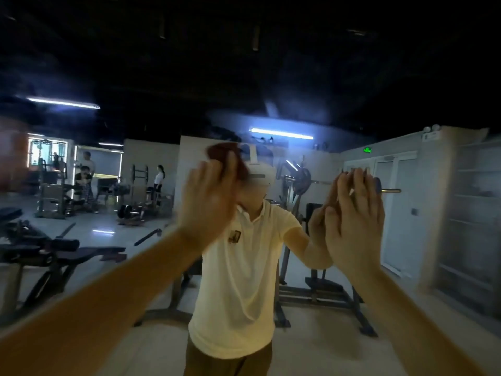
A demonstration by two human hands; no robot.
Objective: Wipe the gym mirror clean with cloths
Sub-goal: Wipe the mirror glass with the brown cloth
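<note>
Head cam, the only view I've got: I'm standing right up at the gym mirror (pixel 406 85), which is filling pretty much the whole shot, so everything beyond my arms is reflection. My left hand (pixel 208 196) is pressing a reddish-brown cloth (pixel 223 156) against the glass, with the cloth poking out at the 12 o'clock side of my fingers. The fingers are looking stretched out rather than wrapped round it, though it's all smeared with blur. My right hand (pixel 355 221), at 3 o'clock from the left one, is lying flat on the glass with fingers straight, holding nothing and meeting its own reflection.

Handling-wise, I'm guessing the cloth is light and floppy, so it's going to bunch up unless I'm spreading my palm over the middle of it. The mirror's rigid, slick and breakable, so I'm thinking even pressure and no leaning hard.
</note>
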